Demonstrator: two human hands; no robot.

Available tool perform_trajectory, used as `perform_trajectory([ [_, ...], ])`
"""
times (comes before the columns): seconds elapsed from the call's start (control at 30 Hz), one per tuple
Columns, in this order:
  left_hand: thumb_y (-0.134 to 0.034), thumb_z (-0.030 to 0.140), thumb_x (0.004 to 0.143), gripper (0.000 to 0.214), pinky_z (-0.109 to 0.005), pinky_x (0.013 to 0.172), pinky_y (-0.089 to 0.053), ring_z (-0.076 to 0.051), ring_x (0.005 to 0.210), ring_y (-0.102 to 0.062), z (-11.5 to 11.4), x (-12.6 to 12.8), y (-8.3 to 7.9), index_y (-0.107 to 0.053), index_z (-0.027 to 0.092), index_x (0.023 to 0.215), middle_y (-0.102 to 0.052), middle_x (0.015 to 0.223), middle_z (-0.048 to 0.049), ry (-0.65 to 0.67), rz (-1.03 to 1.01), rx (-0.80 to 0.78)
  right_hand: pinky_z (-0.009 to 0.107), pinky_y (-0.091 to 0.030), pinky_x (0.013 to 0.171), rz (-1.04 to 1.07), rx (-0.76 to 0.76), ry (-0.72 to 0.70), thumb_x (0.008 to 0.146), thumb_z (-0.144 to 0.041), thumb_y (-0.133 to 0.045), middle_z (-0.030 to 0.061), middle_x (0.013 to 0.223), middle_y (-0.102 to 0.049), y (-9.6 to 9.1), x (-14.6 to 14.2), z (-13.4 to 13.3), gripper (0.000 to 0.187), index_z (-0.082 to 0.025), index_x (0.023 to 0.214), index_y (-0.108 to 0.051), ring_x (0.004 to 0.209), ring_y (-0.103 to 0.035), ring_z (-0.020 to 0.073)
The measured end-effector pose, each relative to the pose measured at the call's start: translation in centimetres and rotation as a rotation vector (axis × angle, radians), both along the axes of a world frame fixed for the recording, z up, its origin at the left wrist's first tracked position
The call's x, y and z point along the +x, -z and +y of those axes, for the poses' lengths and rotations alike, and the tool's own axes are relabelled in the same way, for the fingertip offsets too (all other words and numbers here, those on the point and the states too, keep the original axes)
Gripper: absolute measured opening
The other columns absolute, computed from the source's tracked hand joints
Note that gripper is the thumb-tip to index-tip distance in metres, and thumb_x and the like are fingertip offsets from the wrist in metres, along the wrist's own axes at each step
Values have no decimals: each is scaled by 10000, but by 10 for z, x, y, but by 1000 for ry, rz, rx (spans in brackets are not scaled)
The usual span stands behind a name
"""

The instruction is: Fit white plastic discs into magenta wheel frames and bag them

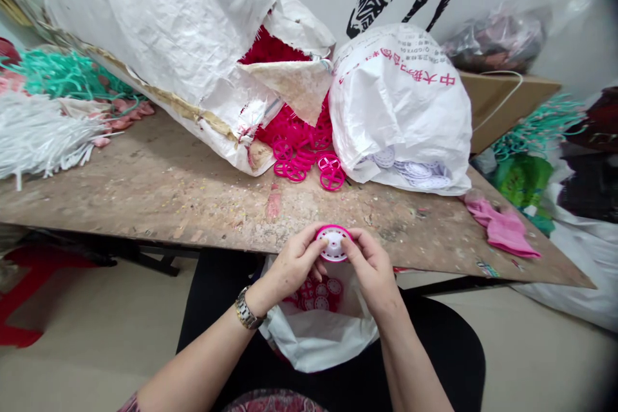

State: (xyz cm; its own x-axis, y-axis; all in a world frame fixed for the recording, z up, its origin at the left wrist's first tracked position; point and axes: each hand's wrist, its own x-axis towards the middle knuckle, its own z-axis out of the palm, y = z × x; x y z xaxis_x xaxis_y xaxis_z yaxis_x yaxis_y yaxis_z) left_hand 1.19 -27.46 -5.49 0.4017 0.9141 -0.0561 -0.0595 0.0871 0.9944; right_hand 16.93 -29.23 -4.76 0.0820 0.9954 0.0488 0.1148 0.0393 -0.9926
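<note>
Left grip [288, 264], right grip [371, 269], one pink wheel [334, 244]

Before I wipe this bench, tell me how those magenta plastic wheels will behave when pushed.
The magenta plastic wheels look thin and open-spoked, so probably light and stiff. Their round rims suggest they would roll if stood on edge. Lying overlapped on the rough wooden table, they would likely scatter.

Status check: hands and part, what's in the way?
Left hand and right hand both gripping pink plastic wheel, white hub showing. White plastic bag on lap just below, holding pink wheels. Nothing blocking.
</note>
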Motion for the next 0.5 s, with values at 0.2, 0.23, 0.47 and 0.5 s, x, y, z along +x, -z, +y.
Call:
perform_trajectory([
  [0.2, -484, 415, 964, 361, -222, 490, -462, -105, 501, -545, 0, -5, -4, -600, 211, 1239, -600, 726, 2, 0, 141, 144, 272, -464, 667, -31, -4, -12, 887, -440, -593, -1, 772, -646, 5, 0, -1, 220, -228, 880, -647, 711, -579, 177],
  [0.23, -486, 425, 961, 364, -220, 483, -458, -105, 497, -542, 0, -6, -5, -599, 211, 1233, -597, 722, 3, 13, 142, 127, 272, -463, 670, -34, -2, -23, 889, -436, -593, -1, 777, -646, 5, 0, -2, 214, -228, 886, -647, 717, -580, 177],
  [0.47, -461, 413, 975, 334, -232, 546, -474, -96, 541, -557, 1, -8, -12, -618, 224, 1201, -639, 927, -32, 99, 232, 198, 276, -454, 685, -137, -15, -33, 862, -413, -637, -9, 786, -632, 5, 0, -6, 187, -227, 884, -636, 736, -568, 176],
  [0.5, -455, 404, 980, 331, -241, 575, -482, -100, 558, -561, 1, -9, -14, -622, 226, 1202, -645, 943, -35, 107, 253, 221, 278, -454, 689, -141, -20, -39, 867, -407, -629, -8, 788, -634, 3, 1, -7, 181, -227, 882, -636, 742, -571, 179],
])
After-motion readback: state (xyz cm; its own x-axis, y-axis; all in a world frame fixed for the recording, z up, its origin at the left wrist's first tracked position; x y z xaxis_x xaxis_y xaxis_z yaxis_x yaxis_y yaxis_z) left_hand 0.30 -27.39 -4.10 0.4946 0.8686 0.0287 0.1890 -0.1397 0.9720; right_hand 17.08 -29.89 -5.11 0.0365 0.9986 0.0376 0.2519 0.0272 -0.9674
